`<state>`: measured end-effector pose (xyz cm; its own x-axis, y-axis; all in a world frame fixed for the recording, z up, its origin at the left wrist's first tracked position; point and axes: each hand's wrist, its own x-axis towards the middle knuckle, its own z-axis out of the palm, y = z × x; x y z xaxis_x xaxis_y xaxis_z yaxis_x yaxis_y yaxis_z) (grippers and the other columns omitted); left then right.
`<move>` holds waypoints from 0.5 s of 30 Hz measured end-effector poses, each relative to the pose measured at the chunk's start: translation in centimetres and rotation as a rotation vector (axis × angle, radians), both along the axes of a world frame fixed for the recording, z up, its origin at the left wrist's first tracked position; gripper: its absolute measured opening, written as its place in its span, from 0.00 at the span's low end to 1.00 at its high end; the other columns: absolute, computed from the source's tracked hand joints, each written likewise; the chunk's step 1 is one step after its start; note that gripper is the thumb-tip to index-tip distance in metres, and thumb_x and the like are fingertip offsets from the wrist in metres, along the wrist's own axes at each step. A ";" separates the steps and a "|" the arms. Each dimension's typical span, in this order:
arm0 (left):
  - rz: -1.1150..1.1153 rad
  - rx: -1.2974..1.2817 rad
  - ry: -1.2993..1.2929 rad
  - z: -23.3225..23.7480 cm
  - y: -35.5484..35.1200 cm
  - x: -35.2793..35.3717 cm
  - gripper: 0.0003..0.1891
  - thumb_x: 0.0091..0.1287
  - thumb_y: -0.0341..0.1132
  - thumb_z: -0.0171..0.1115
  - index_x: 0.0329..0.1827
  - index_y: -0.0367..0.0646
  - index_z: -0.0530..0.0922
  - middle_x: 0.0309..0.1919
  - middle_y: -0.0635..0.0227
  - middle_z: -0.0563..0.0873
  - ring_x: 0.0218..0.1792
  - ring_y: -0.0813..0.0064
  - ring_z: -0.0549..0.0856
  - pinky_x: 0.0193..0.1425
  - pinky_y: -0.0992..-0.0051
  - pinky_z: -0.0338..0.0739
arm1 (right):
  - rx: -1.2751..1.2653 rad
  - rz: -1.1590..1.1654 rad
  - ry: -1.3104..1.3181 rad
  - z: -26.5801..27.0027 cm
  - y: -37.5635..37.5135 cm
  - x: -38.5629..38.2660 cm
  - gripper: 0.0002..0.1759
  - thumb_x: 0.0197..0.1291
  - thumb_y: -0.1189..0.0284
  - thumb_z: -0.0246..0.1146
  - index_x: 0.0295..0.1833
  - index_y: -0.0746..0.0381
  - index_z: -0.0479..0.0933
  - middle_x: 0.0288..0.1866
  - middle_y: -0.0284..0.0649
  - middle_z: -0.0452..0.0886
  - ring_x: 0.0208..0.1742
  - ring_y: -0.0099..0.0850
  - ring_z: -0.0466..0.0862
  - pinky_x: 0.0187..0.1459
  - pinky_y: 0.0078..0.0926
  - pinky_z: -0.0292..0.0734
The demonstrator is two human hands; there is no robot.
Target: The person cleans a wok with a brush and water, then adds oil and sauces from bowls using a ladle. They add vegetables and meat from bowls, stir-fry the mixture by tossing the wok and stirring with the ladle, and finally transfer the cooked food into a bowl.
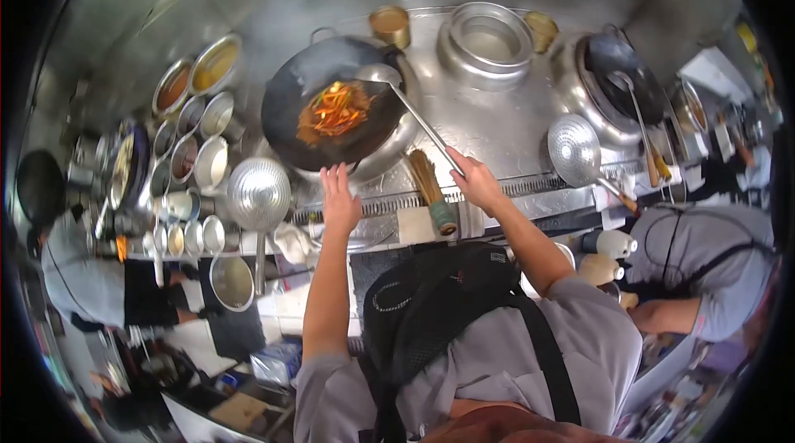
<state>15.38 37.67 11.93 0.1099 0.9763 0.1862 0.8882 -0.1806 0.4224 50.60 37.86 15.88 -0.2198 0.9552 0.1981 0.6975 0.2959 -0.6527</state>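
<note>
A black wok (286, 116) sits on the stove, holding a mound of orange and red strips with brownish bits (335, 112). My left hand (339, 199) is at the wok's near rim, fingers stretched out and apart; whether the fingertips touch the rim is hard to tell. My right hand (477, 181) is wrapped round the handle end of a long metal ladle (379, 74), whose bowl lies over the wok's right side, to the right of the food. Between my hands, a bamboo brush (427, 182) with a green-wrapped end leans on the stove edge.
Bowls of sauces and seasonings (211, 163) crowd the left, beside a perforated strainer (258, 193). Behind stand a tin can (390, 25) and a metal pot (489, 41). Another strainer (574, 149) and a second wok (621, 83) are right. Co-workers stand on both sides.
</note>
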 end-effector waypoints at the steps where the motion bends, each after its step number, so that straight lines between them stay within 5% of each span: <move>1: -0.033 0.006 0.013 -0.7 0.1 0.0 0.47 0.57 0.28 0.70 0.81 0.38 0.56 0.76 0.44 0.62 0.81 0.36 0.53 0.83 0.50 0.55 | 0.099 -0.013 0.100 -0.1 0.6 -0.2 0.32 0.70 0.70 0.63 0.78 0.54 0.67 0.42 0.57 0.85 0.42 0.53 0.86 0.46 0.49 0.81; 3: -0.030 0.013 0.004 -1.4 0.6 -0.4 0.46 0.58 0.28 0.70 0.81 0.38 0.56 0.75 0.44 0.63 0.80 0.34 0.53 0.83 0.49 0.56 | 0.211 -0.037 0.211 1.1 2.4 -0.8 0.32 0.71 0.70 0.63 0.78 0.56 0.67 0.40 0.56 0.85 0.40 0.50 0.87 0.44 0.47 0.81; 5: -0.030 -0.010 0.031 -1.0 0.7 -0.2 0.46 0.58 0.29 0.70 0.80 0.38 0.57 0.74 0.44 0.64 0.80 0.34 0.53 0.83 0.50 0.56 | -0.184 -0.220 0.393 5.0 4.5 -0.7 0.31 0.73 0.69 0.62 0.79 0.60 0.66 0.31 0.49 0.85 0.28 0.37 0.85 0.35 0.41 0.81; 7: -0.010 -0.039 0.046 -0.8 0.7 0.0 0.45 0.59 0.30 0.71 0.80 0.37 0.58 0.72 0.45 0.66 0.80 0.34 0.54 0.83 0.50 0.57 | -0.159 -0.207 0.620 5.1 9.4 0.4 0.33 0.74 0.68 0.62 0.80 0.63 0.63 0.24 0.40 0.80 0.20 0.25 0.79 0.24 0.33 0.77; 14: -0.031 -0.015 0.040 -0.8 0.9 -0.3 0.44 0.59 0.30 0.72 0.78 0.37 0.60 0.69 0.45 0.68 0.78 0.34 0.57 0.81 0.48 0.60 | -0.059 -0.288 1.029 15.5 24.7 5.1 0.38 0.73 0.72 0.62 0.83 0.65 0.55 0.24 0.34 0.76 0.18 0.24 0.77 0.17 0.29 0.75; 15: -0.019 -0.058 -0.009 -0.7 0.8 -0.3 0.42 0.61 0.31 0.69 0.80 0.41 0.60 0.74 0.37 0.65 0.79 0.34 0.56 0.82 0.48 0.56 | -0.051 -0.344 1.068 16.4 26.1 6.0 0.39 0.72 0.73 0.62 0.83 0.65 0.54 0.24 0.35 0.77 0.19 0.24 0.77 0.18 0.29 0.75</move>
<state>15.07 38.52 11.18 0.1269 0.9833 0.1303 0.8812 -0.1721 0.4404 56.63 63.94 32.25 0.3164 0.9447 0.0861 -0.1872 0.1511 -0.9706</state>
